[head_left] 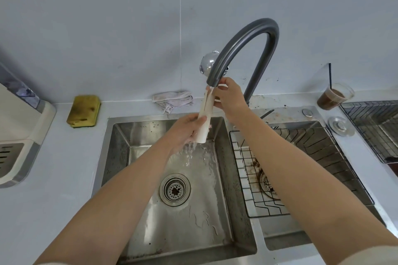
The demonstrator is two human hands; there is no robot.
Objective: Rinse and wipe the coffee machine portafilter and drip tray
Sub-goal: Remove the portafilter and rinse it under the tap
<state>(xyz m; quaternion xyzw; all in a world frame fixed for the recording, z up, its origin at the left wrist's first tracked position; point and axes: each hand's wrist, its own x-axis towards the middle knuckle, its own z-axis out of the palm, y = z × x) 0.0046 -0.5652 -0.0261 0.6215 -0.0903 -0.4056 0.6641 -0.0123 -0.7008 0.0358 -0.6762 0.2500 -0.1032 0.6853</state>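
I hold the portafilter upright under the grey faucet [247, 49] over the left sink basin [120, 135]. Its cream handle [205, 114] points down and its chrome head [207, 64] sits up behind the spout. My left hand [185, 130] grips the lower end of the handle. My right hand [231, 97] holds the upper part, just below the spout. Water runs down the handle and splashes into the basin. At the far left stands the cream coffee machine [21, 118], with its slotted metal drip tray [8, 155] in place.
A yellow sponge [84, 111] and a crumpled cloth [172, 100] lie behind the sink. The right basin holds a wire rack [280, 168] with coffee grounds. A plastic cup of coffee [335, 95], a drain plug [341, 126] and another wire rack [372, 127] are at the right.
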